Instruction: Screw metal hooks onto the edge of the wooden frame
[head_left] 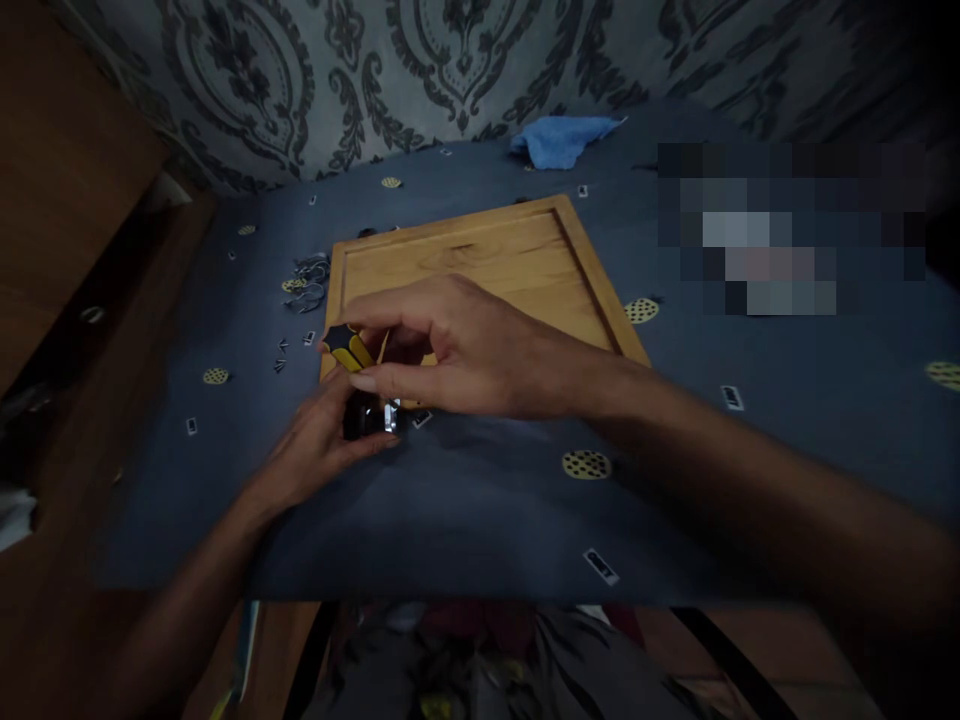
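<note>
My right hand (457,345) grips a screwdriver with a black and yellow handle (347,346), fingertips and thumb closed around it. Its tip is hidden behind my hands. Just below, my left hand (319,430) curls around a small shiny metal piece (391,415) at the near left corner of a wooden board (450,245). The exact kind of that piece does not show. The board has a raised rim and lies flat beyond my hands. Left of it are several small screws (280,357) and a cluster of wire-like metal fittings (307,285).
A dark blue cloth with pineapple prints (480,510) covers the table. At the back lies a crumpled blue rag (566,140), in front of a patterned wall (457,60). Wooden furniture (67,180) stands along the left side. A blurred-out patch hides the right rear area.
</note>
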